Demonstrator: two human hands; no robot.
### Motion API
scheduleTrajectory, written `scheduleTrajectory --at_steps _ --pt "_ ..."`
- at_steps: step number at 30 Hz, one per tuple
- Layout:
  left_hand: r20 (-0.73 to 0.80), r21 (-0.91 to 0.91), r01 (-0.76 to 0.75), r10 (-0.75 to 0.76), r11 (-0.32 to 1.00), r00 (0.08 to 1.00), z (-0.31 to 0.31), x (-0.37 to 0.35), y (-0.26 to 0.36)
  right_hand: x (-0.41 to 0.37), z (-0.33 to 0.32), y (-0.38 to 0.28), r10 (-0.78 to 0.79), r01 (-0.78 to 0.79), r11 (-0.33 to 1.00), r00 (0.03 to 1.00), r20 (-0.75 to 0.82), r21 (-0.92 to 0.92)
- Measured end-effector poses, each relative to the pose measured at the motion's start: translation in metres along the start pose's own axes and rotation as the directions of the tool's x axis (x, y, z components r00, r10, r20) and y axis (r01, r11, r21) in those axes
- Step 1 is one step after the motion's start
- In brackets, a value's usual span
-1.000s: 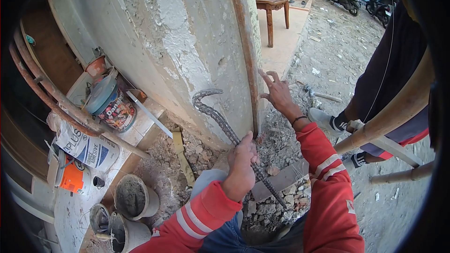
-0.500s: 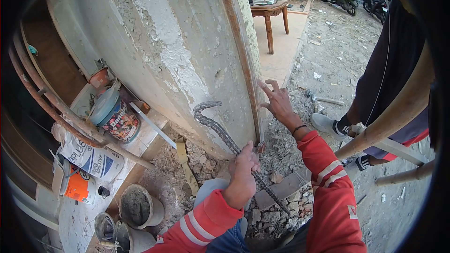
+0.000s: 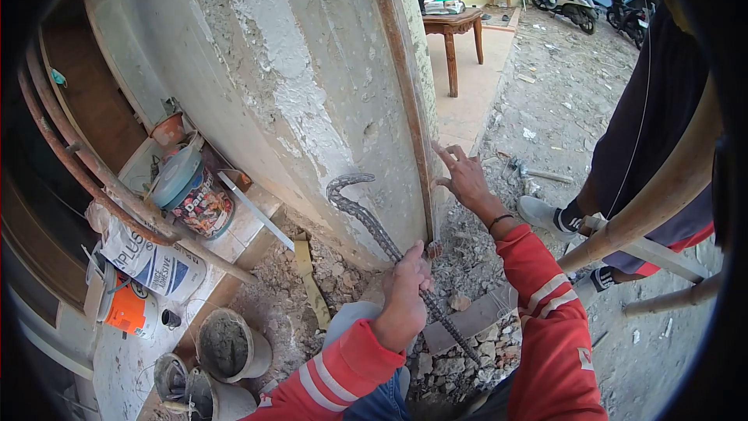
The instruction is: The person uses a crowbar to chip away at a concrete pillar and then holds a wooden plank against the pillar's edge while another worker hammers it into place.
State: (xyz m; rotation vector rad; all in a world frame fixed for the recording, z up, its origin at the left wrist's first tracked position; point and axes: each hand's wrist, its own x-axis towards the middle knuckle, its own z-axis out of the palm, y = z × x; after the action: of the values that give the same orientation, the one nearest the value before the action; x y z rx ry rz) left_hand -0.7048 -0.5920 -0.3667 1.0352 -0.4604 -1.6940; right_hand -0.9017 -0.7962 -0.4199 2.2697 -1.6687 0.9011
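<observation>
My left hand is closed round a bent bar of ribbed steel, its hooked upper end against the plastered wall. The bar's lower end slants down to the right over broken rubble. Higher up, my right hand is open, fingers spread, with its fingertips right at a long brown strip that runs upright along the wall's corner. Both arms wear red sleeves with pale bands.
Mortar buckets, a paint pail and an adhesive sack stand at left. A person's leg and bamboo pole are close on the right. A hammer lies on the ground; a wooden table stands behind.
The view has shifted slightly. My left hand keeps its grip on the bar, and my right hand stays by the corner strip with its fingers a little less spread.
</observation>
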Motion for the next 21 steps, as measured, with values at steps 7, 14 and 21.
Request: scheduleTrajectory --at_steps 7,14,21 --pt "0.002 0.030 0.002 -0.002 1.000 1.000 0.003 -0.003 0.003 0.001 -0.006 -0.004 0.019 -0.019 1.000 0.999 0.036 -0.002" --pt "0.000 0.022 0.004 -0.004 1.000 1.000 -0.001 0.002 0.000 0.001 -0.001 0.002 0.018 -0.023 0.998 0.996 0.086 0.061" --pt "-0.017 0.016 -0.006 0.006 1.000 1.000 -0.003 0.001 0.001 0.001 -0.001 0.001 0.000 -0.001 1.000 0.999 0.050 0.025"
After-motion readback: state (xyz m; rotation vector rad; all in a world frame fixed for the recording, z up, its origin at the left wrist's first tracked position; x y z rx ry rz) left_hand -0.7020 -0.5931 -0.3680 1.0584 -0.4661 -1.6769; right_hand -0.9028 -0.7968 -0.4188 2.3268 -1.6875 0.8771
